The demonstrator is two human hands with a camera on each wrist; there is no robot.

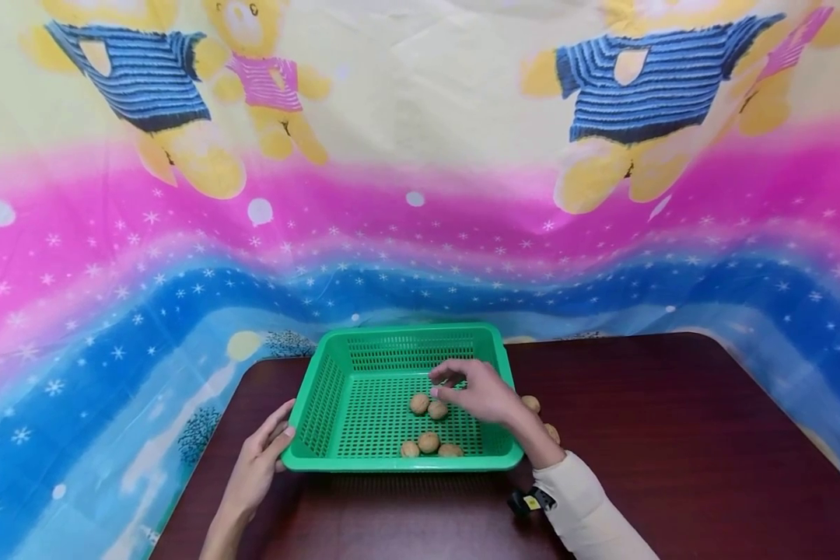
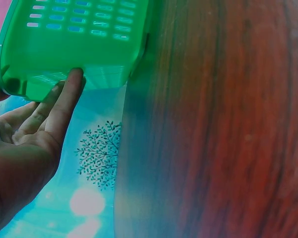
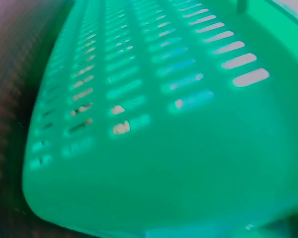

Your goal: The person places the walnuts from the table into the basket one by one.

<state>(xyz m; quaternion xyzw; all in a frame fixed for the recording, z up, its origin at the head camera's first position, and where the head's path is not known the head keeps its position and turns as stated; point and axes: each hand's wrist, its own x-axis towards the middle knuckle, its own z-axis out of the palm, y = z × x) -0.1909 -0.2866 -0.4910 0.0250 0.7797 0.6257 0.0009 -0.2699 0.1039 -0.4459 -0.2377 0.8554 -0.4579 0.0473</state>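
Observation:
A green plastic basket point(image 1: 402, 464) with slotted walls stands on the dark table. My left hand point(image 1: 260, 455) grips its left rim, thumb over the edge and fingers against the outside; in the left wrist view that hand point(image 2: 37, 129) shows beside the basket's wall point(image 2: 44, 54). Above the basket's floor, my right hand point(image 1: 483, 393) hovers with fingers loosely bent and thumb apart, nothing seen between them. Just under its fingertips lie two walnuts, one of them a walnut point(image 1: 419, 404). More walnuts point(image 1: 428, 442) sit along the near wall. The right wrist view shows the basket's slotted side point(image 3: 188, 158) but no hand.
Outside the basket's right wall, a walnut point(image 1: 530, 404) and another walnut point(image 1: 551, 432) rest on the table point(image 1: 672, 435), partly hidden by my right forearm. A printed bear curtain point(image 1: 406, 233) hangs behind the table. A black strapped device point(image 1: 532, 500) is on my right wrist.

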